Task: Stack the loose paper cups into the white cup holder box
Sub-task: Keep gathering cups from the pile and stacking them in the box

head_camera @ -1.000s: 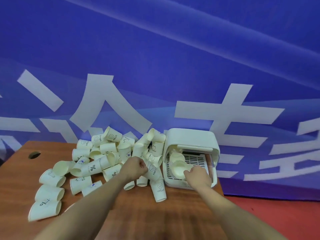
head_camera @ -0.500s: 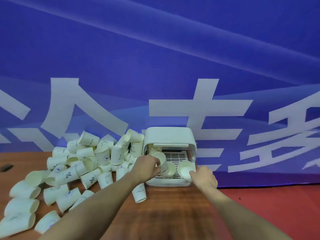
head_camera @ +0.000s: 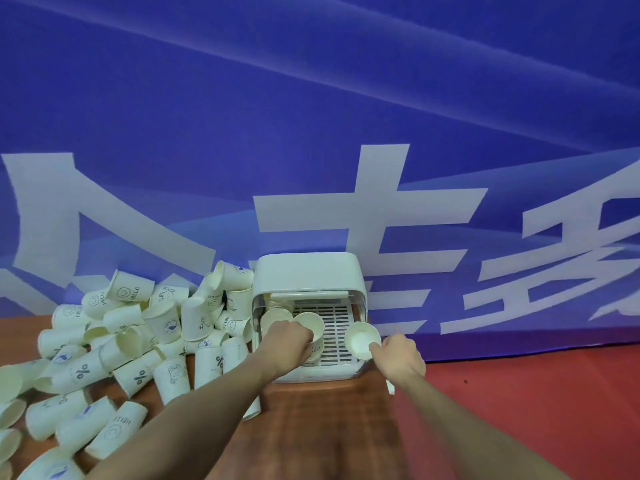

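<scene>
White cup holder box [head_camera: 308, 271] sits at the far right edge of the surface [head_camera: 329, 427], w/ a nested cup stack [head_camera: 273, 315] inside on the left. Left hand [head_camera: 285, 341] fingers clamped on a cup [head_camera: 309, 323] over the grille; right hand [head_camera: 401, 355] pinches another cup [head_camera: 362, 341] at the box's right side. Loose cups [head_camera: 138, 341] piled left, some cut off by the frame. Fingertips mostly hidden.

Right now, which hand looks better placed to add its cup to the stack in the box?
Probably the left hand. Its cup is already inside the white box, right beside the nested stack. The right hand holds its cup out at the box's right edge, farther from the stack.
</scene>
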A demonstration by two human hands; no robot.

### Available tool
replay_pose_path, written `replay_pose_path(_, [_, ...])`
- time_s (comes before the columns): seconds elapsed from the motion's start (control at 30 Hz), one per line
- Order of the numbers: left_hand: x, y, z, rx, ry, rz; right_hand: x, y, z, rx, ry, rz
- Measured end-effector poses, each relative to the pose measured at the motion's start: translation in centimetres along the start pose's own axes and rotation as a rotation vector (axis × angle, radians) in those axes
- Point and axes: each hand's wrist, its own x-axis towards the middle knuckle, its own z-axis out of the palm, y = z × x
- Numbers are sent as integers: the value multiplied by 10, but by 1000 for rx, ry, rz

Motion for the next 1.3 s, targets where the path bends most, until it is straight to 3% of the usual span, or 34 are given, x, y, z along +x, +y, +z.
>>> replay_pose_path(0.33, [12,-1,26,45,-111,17,17,-5,18,-16,-70,-12])
replay_pose_path(0.73, [-17,-37,19,-1,-35,-80,-1,-52,17,57,-114,-133])
replay_pose_path(1.0, [-37,-63,22,-39,-21,-135,-10,-68,21,57,-7,-201])
replay_pose_path(1.3, [-42,-69,39,-80,-69,-161,0,-75,39,69,-140,-146])
